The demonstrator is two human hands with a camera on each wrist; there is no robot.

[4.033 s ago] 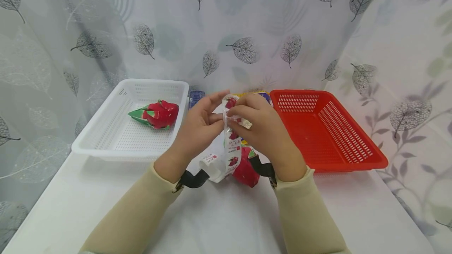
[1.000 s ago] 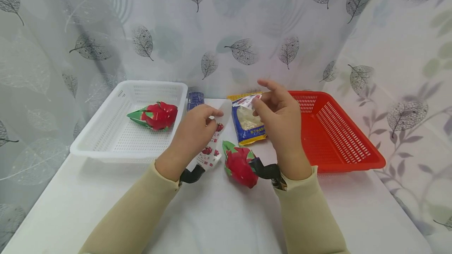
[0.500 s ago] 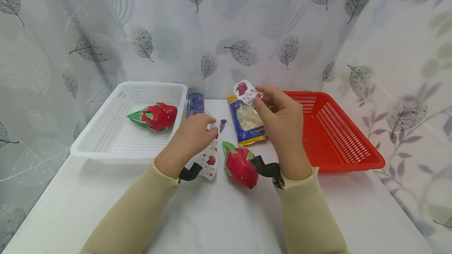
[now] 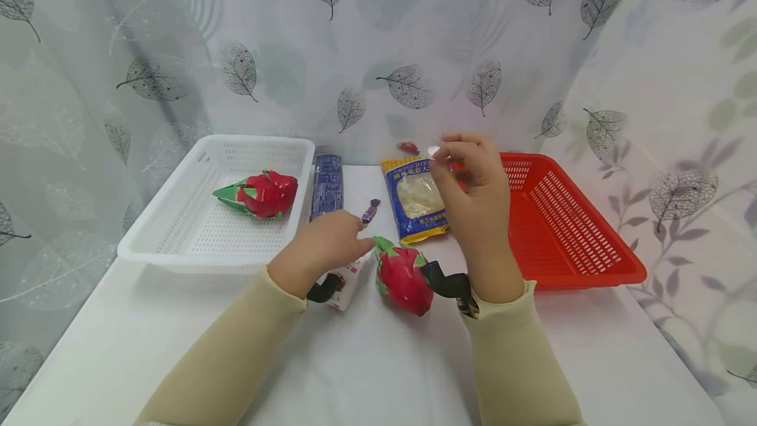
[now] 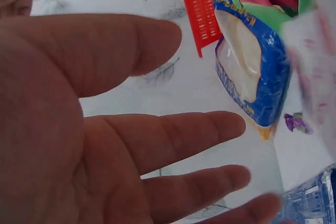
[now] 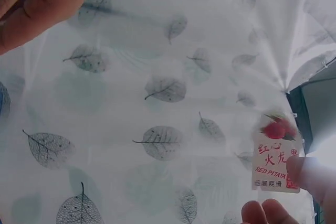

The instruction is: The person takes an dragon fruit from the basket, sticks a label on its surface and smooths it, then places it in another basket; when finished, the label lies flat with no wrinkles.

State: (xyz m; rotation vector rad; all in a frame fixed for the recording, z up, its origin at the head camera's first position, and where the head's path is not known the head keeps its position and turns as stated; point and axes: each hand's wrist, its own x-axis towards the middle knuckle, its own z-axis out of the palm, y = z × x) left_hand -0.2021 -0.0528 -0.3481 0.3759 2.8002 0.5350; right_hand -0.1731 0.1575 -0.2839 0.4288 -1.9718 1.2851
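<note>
My left hand [image 4: 322, 245] is low over the table with its fingers straight and apart; nothing lies between them in the left wrist view. A white sticker strip [image 4: 343, 284] with red fruit prints lies partly hidden under that wrist. Raised at the right, my right hand [image 4: 476, 206] pinches a single sticker [image 6: 276, 153] printed with a dragon fruit and "RED PITAYA". The sticker looks faint in the head view, over the bag's top. Between the hands, a red dragon fruit [image 4: 405, 278] with green leaf tips sits on the table.
A white basket [image 4: 195, 257] holding another dragon fruit [image 4: 266, 194] stands left; a red basket [image 4: 582, 278] stands right. A blue-and-yellow food bag [image 4: 408, 206], a purple wrapped candy [image 4: 370, 211] and a dark blue packet [image 4: 326, 183] lie between them. A leaf-patterned curtain [image 4: 378, 38] hangs behind.
Both hands held the strip together earlier. One sticker has come away in my right hand, and its angle has changed. The left hand has let the strip down and moved toward the dragon fruit.
</note>
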